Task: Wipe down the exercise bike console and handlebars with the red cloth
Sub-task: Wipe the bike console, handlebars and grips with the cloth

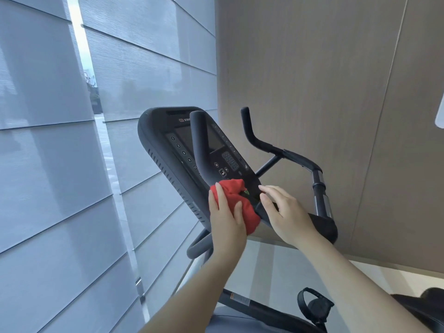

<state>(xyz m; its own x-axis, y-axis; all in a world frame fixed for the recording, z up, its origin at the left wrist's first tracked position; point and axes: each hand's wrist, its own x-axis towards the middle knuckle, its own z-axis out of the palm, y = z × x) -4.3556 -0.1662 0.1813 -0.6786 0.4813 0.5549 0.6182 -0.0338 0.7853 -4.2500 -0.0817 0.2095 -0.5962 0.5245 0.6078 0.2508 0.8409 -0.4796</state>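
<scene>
The black bike console (163, 150) tilts toward me, its screen and keypad partly hidden by the left handlebar horn (199, 140). A bunched red cloth (240, 207) sits at the console's lower edge, where the horn's base meets it. My left hand (225, 219) grips the cloth from the left, fingers wrapped around it. My right hand (286, 215) rests with straight fingers on the console's lower right corner, just right of the cloth. The right handlebar (295, 157) curves away behind it, with a chrome grip section.
Grey window blinds (48, 164) fill the left side, a beige wall panel (312, 68) the right. Below are the bike frame (252, 306), a strapped pedal (314, 304) and the lower handlebar loop (197, 246).
</scene>
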